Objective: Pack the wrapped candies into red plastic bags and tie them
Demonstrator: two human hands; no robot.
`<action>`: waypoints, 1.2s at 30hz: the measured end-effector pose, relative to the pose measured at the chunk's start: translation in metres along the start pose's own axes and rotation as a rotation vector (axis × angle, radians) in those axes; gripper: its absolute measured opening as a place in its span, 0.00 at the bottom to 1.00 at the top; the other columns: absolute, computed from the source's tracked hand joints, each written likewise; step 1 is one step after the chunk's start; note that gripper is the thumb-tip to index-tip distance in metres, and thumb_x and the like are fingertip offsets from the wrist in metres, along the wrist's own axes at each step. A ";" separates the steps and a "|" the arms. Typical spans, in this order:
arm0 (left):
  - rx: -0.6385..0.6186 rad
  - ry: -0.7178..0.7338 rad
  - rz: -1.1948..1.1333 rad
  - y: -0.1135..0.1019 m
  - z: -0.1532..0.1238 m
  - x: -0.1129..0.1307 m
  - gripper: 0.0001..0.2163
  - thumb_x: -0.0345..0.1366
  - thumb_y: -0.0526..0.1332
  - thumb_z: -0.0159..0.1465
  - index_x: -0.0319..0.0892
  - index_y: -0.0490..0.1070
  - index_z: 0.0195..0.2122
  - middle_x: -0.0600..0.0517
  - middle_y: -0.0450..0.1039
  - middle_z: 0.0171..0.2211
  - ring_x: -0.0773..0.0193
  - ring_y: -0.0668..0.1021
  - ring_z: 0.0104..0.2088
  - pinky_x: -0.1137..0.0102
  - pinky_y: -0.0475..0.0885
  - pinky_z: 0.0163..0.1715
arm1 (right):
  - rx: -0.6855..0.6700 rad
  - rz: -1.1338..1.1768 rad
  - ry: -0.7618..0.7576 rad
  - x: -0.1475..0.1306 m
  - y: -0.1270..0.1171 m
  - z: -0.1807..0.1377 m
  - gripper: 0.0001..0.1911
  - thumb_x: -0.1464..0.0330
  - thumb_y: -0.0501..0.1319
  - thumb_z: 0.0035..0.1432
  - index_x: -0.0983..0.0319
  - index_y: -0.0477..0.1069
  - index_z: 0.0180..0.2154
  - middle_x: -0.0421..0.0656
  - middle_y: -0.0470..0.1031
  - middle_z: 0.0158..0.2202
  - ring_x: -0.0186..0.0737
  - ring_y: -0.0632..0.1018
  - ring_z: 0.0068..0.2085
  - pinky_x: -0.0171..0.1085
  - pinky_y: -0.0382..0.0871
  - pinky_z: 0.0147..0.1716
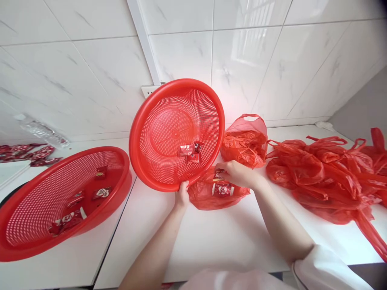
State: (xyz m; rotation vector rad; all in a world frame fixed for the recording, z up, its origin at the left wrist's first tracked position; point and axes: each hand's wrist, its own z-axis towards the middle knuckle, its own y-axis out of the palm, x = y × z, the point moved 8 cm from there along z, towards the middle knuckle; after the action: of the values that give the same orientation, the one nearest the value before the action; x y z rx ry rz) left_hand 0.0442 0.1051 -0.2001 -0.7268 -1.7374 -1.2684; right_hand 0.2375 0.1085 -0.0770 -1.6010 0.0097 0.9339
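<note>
White sleeve point(328, 268) nearest, the right hand point(238, 173) reaches into a bag point(208, 201) of packets point(223, 190) mid-tabletop point(217, 245); whether it grips any, I cannot tell. Beside it, the left hand point(182, 195) clasps a tilted basket point(172, 125); more bags point(326, 173) heap toward the right edge.

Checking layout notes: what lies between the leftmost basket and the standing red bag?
The head view shows another tilted red basket there, holding red packets.

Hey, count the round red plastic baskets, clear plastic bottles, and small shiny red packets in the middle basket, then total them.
Round red plastic baskets: 2
Clear plastic bottle: 1
Small shiny red packets visible in the middle basket: 3
Total: 6
</note>
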 end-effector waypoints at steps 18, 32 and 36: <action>-0.053 -0.067 -0.018 0.001 -0.005 0.001 0.10 0.34 0.64 0.43 0.40 0.76 0.29 0.51 0.78 0.31 0.54 0.79 0.38 0.61 0.73 0.42 | 0.378 -0.164 -0.108 -0.006 -0.009 0.012 0.13 0.67 0.52 0.67 0.60 0.68 0.50 0.51 0.71 0.55 0.47 0.74 0.54 0.46 0.69 0.51; -0.135 -0.164 -0.085 0.011 -0.005 0.004 0.16 0.33 0.63 0.43 0.41 0.76 0.35 0.48 0.79 0.36 0.47 0.78 0.46 0.56 0.74 0.43 | 0.180 -0.094 -0.267 -0.013 0.027 0.022 0.18 0.77 0.50 0.65 0.60 0.71 0.51 0.48 0.75 0.50 0.43 0.76 0.50 0.43 0.70 0.50; -0.118 -0.118 -0.080 0.008 -0.002 0.008 0.14 0.33 0.63 0.43 0.40 0.76 0.33 0.50 0.78 0.33 0.49 0.79 0.42 0.56 0.75 0.42 | 0.250 0.094 -0.273 -0.011 0.010 0.018 0.21 0.77 0.49 0.65 0.59 0.65 0.56 0.47 0.74 0.49 0.39 0.77 0.48 0.40 0.72 0.48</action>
State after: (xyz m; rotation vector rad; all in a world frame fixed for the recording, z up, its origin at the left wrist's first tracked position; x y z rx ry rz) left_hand 0.0473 0.1049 -0.1891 -0.8212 -1.8137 -1.4170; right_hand 0.2152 0.1154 -0.0779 -1.2431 0.0112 1.1707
